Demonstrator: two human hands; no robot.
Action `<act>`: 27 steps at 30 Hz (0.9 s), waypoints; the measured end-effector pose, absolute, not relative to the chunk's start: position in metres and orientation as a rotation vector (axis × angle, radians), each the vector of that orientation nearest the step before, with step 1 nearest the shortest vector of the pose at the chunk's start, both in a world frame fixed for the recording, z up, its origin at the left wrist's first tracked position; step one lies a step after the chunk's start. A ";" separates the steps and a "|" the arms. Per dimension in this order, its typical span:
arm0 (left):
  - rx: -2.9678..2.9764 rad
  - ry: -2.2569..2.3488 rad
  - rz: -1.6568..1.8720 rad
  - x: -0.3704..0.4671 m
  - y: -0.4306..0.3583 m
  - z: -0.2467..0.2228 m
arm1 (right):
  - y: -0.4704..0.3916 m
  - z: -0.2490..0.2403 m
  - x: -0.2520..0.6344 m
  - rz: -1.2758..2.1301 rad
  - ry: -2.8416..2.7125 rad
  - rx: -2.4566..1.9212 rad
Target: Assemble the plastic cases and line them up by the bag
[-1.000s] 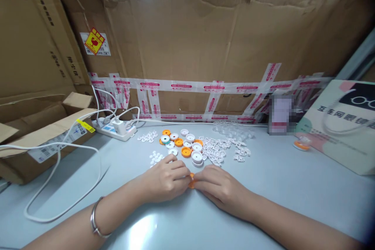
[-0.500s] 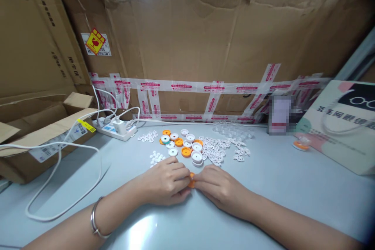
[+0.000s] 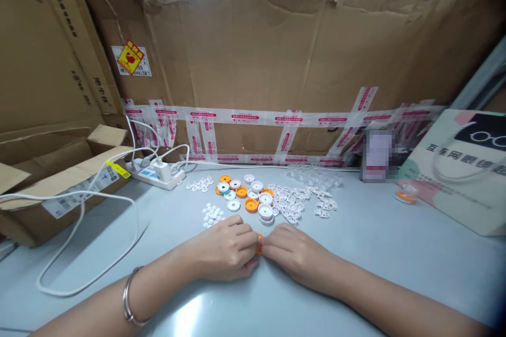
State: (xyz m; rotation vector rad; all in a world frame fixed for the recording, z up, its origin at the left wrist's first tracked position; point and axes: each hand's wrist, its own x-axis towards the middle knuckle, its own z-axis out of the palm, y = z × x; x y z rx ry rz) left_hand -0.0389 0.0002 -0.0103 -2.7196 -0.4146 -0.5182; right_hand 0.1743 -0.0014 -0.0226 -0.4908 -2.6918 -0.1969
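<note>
My left hand (image 3: 229, 247) and my right hand (image 3: 294, 253) meet low over the table, both closed on one small orange round piece (image 3: 259, 244). Only a sliver of that piece shows between the fingertips. Just beyond my hands lie several orange discs (image 3: 251, 205) and white discs (image 3: 265, 212), some stacked. Small white caps (image 3: 213, 214) sit in a group behind my left hand. To the right of the discs spreads a heap of white openwork pieces (image 3: 290, 202).
A white power strip (image 3: 169, 179) with cables and an open cardboard box (image 3: 79, 168) are at the left. Behind stands a large taped carton (image 3: 245, 63). Clear parts (image 3: 314, 175), a pixelated object (image 3: 378, 155), an orange-white piece (image 3: 406, 196) and a printed bag (image 3: 458, 168) are farther right.
Both hands stay closed on the orange piece, with only a very slight shift. The loose parts on the table have not moved.
</note>
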 end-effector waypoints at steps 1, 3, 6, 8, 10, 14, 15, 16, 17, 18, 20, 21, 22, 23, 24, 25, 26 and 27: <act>-2.704 -0.407 -0.516 -0.038 0.000 -0.011 | -0.002 -0.022 0.174 -0.223 -2.702 -0.482; -2.679 -0.392 -0.495 -0.037 -0.002 -0.012 | -0.002 -0.021 0.173 -0.260 -2.718 -0.468; -2.669 -0.388 -0.478 -0.036 -0.003 -0.011 | -0.003 -0.021 0.173 -0.274 -2.724 -0.472; -2.690 -0.413 -0.501 -0.036 -0.003 -0.008 | -0.003 -0.021 0.174 -0.271 -2.710 -0.471; -2.744 -0.467 -0.565 -0.037 -0.001 -0.005 | -0.003 -0.020 0.174 -0.271 -2.691 -0.467; -2.836 -0.723 -0.866 -0.039 0.008 -0.001 | -0.004 -0.019 0.174 -0.270 -2.683 -0.451; -2.826 -0.805 -0.946 -0.038 0.011 -0.002 | -0.005 -0.019 0.174 -0.267 -2.678 -0.447; -2.812 -0.876 -0.996 -0.037 0.014 -0.002 | -0.005 -0.019 0.174 -0.263 -2.670 -0.447; -2.804 -0.930 -1.013 -0.036 0.017 -0.004 | -0.005 -0.019 0.174 -0.256 -2.659 -0.449; -2.804 -0.970 -1.000 -0.035 0.019 -0.005 | -0.005 -0.019 0.174 -0.248 -2.649 -0.452; -2.820 -1.009 -0.925 -0.032 0.024 -0.009 | -0.005 -0.020 0.174 -0.225 -2.641 -0.469; -2.828 -1.015 -0.883 -0.031 0.026 -0.010 | -0.005 -0.021 0.174 -0.212 -2.642 -0.479; -2.833 -1.014 -0.845 -0.031 0.028 -0.012 | -0.005 -0.021 0.175 -0.200 -2.643 -0.489; -2.835 -1.007 -0.812 -0.030 0.029 -0.013 | -0.005 -0.022 0.175 -0.189 -2.645 -0.499; -2.835 -0.998 -0.785 -0.030 0.029 -0.014 | -0.005 -0.022 0.175 -0.180 -2.645 -0.505; -2.832 -0.989 -0.766 -0.030 0.030 -0.014 | -0.005 -0.023 0.175 -0.174 -2.644 -0.508; -2.826 -0.984 -0.760 -0.029 0.030 -0.015 | -0.005 -0.023 0.176 -0.171 -2.641 -0.507; -2.818 -0.981 -0.762 -0.029 0.030 -0.015 | -0.005 -0.023 0.176 -0.170 -2.636 -0.504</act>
